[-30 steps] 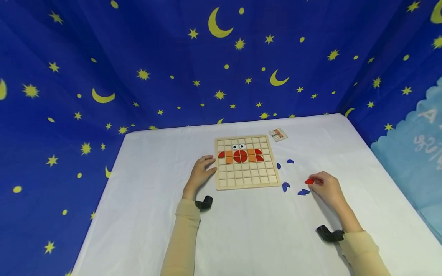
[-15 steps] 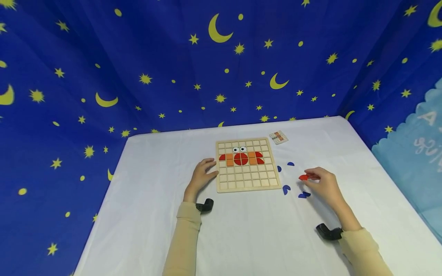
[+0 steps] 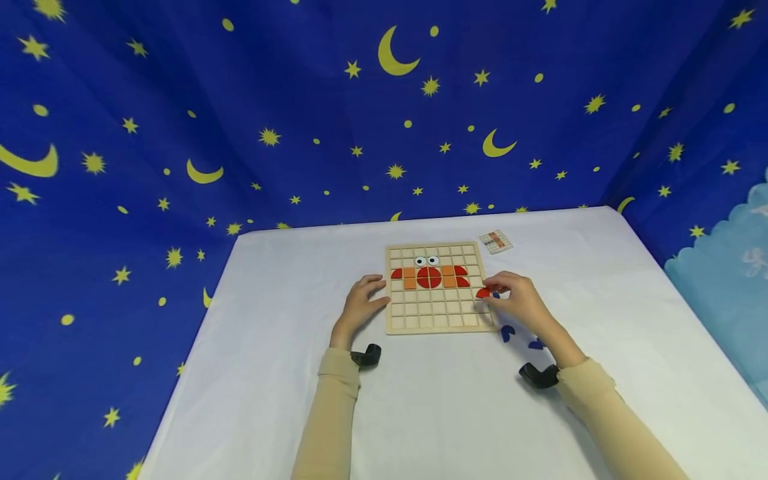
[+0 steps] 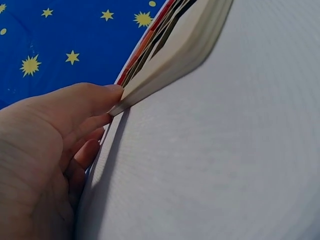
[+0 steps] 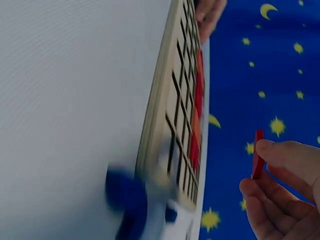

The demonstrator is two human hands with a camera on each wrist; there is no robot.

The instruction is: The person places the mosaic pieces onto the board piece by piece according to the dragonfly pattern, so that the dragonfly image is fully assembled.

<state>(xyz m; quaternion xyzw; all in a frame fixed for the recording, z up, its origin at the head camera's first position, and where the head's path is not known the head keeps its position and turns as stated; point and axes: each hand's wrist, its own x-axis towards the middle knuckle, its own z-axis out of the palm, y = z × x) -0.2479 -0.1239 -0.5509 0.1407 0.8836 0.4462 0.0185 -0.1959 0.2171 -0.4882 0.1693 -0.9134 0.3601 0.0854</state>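
Observation:
A wooden grid board [image 3: 423, 309] lies on the table, with red, orange and eye-marked pieces set in its upper rows. My left hand [image 3: 359, 303] rests at the board's left edge; in the left wrist view its thumb [image 4: 92, 97] touches the rim. Between thumb and fingers, my right hand [image 3: 523, 305] pinches a red curved-edged piece [image 3: 483, 293] over the board's right side. The right wrist view has this red piece [image 5: 258, 155] on edge, raised off the board.
Blue rounded pieces [image 3: 507, 333] lie right of the board, some partly hidden by the right hand. A small pattern card [image 3: 496, 241] sits beyond the board's upper right corner. A blue star-and-moon cloth [image 3: 336, 100] hangs behind the white table [image 3: 432, 400].
My right hand has carried the red piece leftward from among the blue pieces to the board's right edge. The left hand stays at the board; the head view has shifted slightly.

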